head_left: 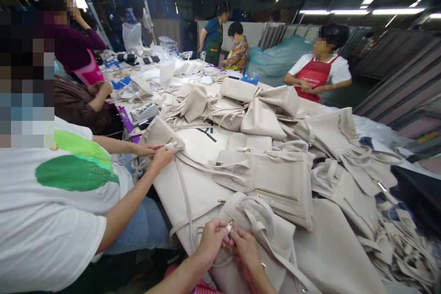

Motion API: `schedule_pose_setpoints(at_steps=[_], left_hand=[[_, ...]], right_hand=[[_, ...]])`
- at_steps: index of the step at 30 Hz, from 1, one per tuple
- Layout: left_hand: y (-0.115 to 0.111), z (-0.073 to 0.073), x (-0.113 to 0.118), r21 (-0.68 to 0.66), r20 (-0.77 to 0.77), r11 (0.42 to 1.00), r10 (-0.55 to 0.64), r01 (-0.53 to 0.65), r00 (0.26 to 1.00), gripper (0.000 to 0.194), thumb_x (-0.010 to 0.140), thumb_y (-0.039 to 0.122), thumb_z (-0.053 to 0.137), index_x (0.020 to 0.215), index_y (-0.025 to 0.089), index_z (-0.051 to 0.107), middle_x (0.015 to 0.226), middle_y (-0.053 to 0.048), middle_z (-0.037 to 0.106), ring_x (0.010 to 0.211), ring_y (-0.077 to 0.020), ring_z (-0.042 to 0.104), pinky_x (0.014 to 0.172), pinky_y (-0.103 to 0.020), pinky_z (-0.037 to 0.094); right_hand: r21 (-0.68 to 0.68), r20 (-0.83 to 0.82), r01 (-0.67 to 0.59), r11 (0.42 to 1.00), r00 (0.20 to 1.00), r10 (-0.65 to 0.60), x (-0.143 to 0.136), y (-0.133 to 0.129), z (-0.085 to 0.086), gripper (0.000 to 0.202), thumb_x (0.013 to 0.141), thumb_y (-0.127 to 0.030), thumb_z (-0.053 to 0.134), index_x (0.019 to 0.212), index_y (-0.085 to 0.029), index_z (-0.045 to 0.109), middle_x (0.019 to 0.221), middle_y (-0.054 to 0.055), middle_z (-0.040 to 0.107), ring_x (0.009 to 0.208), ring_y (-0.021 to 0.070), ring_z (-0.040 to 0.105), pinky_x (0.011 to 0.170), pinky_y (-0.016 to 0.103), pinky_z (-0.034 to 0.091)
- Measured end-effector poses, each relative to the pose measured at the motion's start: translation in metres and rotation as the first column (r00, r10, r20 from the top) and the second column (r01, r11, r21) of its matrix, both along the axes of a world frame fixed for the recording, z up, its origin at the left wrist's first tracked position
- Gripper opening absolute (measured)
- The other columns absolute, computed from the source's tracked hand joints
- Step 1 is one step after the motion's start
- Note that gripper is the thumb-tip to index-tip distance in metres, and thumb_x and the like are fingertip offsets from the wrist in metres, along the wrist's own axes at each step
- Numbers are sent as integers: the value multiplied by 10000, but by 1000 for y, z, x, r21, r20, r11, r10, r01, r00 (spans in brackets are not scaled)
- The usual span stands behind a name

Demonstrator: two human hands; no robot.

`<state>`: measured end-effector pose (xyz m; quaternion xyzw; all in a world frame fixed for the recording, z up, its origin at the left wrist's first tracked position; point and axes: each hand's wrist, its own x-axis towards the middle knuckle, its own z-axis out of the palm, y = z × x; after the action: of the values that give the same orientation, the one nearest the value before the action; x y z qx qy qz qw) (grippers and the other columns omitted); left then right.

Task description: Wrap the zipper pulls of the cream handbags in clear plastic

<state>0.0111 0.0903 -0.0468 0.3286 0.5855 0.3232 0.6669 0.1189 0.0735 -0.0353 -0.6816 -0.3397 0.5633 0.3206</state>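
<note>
In front of me lies a beige handbag (283,226) with looped handles, straps and gold-coloured metal parts. My left hand (212,240) pinches a small metal fitting (229,226), partly white, at the bag's near side. Close against it, my right hand (246,249) has its fingers closed at the lower end of the same fitting. What exactly sits between the fingertips is mostly covered. A flat strap (287,264) runs over the bag to the right of my right hand.
Beige bags, such as one with a long zip (277,179), cover the table, with loose straps (401,239) at right. Beside me on the left, a co-worker in a white shirt (76,220) handles another bag (161,135). More people work around the table's far side.
</note>
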Motion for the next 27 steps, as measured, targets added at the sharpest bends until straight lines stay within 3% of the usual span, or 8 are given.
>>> schedule_pose_setpoints(at_steps=[5,10,13,16,18,22,25,27], left_hand=[[2,-3,2,73,-82,997,-23,29,996,147,690,221,542,784,150,631,481,35,550,469,-132,533,492,-233,365],[-1,4,0,146,-221,985,-59,93,974,157,693,188,529,759,156,668,557,10,592,545,-151,538,548,-251,363],[-6,13,-3,248,-382,947,-97,203,919,180,721,175,496,769,175,670,640,6,613,632,-154,545,608,-255,366],[-11,17,-5,286,-419,935,-74,209,905,271,759,181,489,990,193,629,610,42,544,627,-149,525,635,-259,367],[-15,14,-5,270,-374,953,-26,136,927,329,769,170,491,1094,188,541,562,76,466,584,-140,500,619,-252,365],[-16,-1,-1,185,-224,983,45,-3,974,242,731,123,527,949,201,459,529,106,416,518,-113,458,560,-226,353],[-14,-7,1,68,-78,998,23,-18,997,189,732,130,512,859,218,404,531,105,444,461,-97,434,499,-214,337],[-13,-5,0,43,-40,999,-3,4,999,164,739,133,492,829,222,387,537,102,449,455,-95,439,489,-211,332]], right_hand=[[-46,-140,113,993,983,-118,-2,-3,-4,231,653,-435,626,573,-222,590,458,-44,510,436,133,456,398,243,311],[-202,-374,152,968,901,-219,0,-1,-9,283,614,-369,656,488,-221,450,376,-104,334,317,48,211,318,194,129],[-277,-555,143,950,784,-279,-2,2,-13,353,528,-367,691,501,-235,365,372,-159,208,335,18,69,311,169,74],[-297,-717,126,947,625,-308,-5,3,-16,432,477,-346,753,532,-232,341,390,-185,152,360,7,27,307,149,89],[-307,-790,109,946,526,-317,-5,0,-17,420,517,-315,775,561,-219,369,401,-188,151,353,2,32,310,135,82],[-326,-871,83,942,359,-334,1,-5,-18,386,632,-273,782,598,-193,406,420,-178,190,321,-12,111,318,109,91],[-388,-908,-7,922,175,-381,7,-5,-16,427,638,-350,814,590,-176,427,423,-170,236,312,-22,177,314,105,121],[-430,-898,-79,899,141,-417,10,-2,-13,438,609,-406,832,588,-169,464,413,-169,256,304,-23,179,301,110,127]])
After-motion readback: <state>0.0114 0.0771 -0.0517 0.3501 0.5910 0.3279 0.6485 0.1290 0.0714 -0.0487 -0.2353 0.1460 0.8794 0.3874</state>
